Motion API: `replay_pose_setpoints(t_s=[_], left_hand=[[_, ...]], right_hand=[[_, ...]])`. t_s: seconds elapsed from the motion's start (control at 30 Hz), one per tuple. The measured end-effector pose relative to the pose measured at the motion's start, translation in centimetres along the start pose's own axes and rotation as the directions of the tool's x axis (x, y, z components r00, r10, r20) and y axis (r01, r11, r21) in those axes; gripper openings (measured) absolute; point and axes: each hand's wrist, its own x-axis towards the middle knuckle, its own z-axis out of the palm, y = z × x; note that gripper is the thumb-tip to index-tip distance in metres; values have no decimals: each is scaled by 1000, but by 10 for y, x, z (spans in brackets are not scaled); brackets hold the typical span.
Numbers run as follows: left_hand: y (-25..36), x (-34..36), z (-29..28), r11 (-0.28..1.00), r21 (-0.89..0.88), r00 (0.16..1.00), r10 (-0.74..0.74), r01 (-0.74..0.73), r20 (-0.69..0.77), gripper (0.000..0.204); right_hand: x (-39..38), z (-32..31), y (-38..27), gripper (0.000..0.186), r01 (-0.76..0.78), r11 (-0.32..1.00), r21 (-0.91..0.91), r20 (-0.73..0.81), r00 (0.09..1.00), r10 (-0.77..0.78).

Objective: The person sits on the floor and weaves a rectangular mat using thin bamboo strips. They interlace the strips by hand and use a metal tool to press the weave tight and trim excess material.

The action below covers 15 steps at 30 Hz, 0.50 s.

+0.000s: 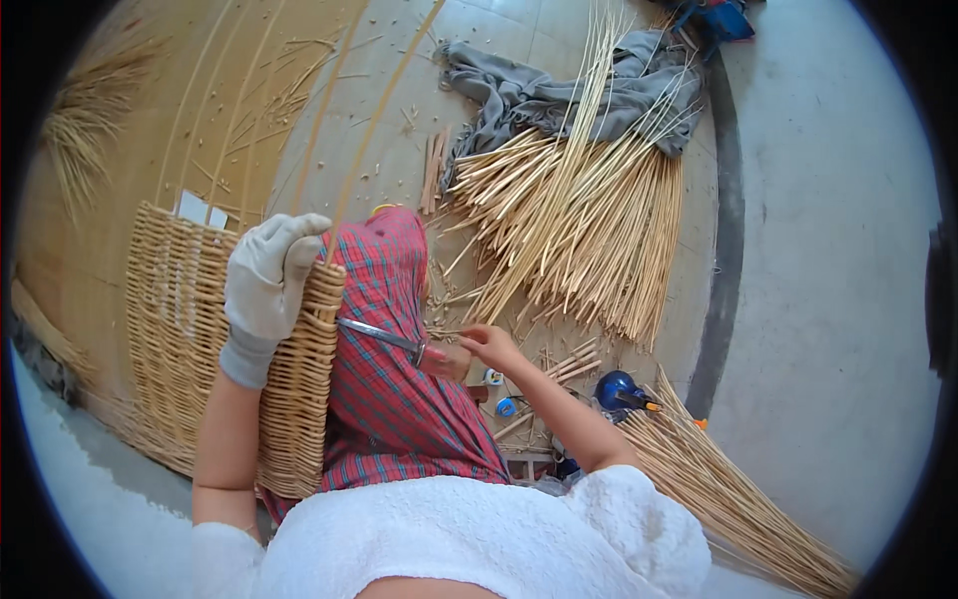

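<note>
A woven wicker basket (180, 290) with tall upright rods (357, 150) leans against my lap on the left. My left hand (267, 280), in a whitish work glove, is closed over its upper edge near the corner. A bodkin-like tool (384, 337) has its flat metal blade pushed into the weave at that corner. Its reddish wooden handle (444, 360) sticks out to the right. Beside the handle, my bare right hand (491, 349) has thumb and fingers pinched together. Whether a thin strip is between them is too small to tell.
A large bundle of cut rods (579, 220) lies ahead right, partly under a grey cloth (519, 90). Another rod bundle (718, 479) lies at the lower right beside a dark blue bottle (619, 389). Blue-and-white tape rolls (506, 407) and offcuts are near my right forearm. Red plaid cloth (389, 399) covers my lap.
</note>
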Motion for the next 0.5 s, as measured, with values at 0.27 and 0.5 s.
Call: replay_pose_setpoints(t_s=[0.27, 0.5], left_hand=[[1, 0, -10, 996, 76, 997, -39, 44, -69, 17], [-3, 5, -3, 991, 134, 999, 21, -17, -27, 17]], right_hand=[[132, -54, 108, 52, -461, 885, -57, -559, 750, 355], [123, -40, 130, 27, -333, 941, -59, -623, 749, 226]])
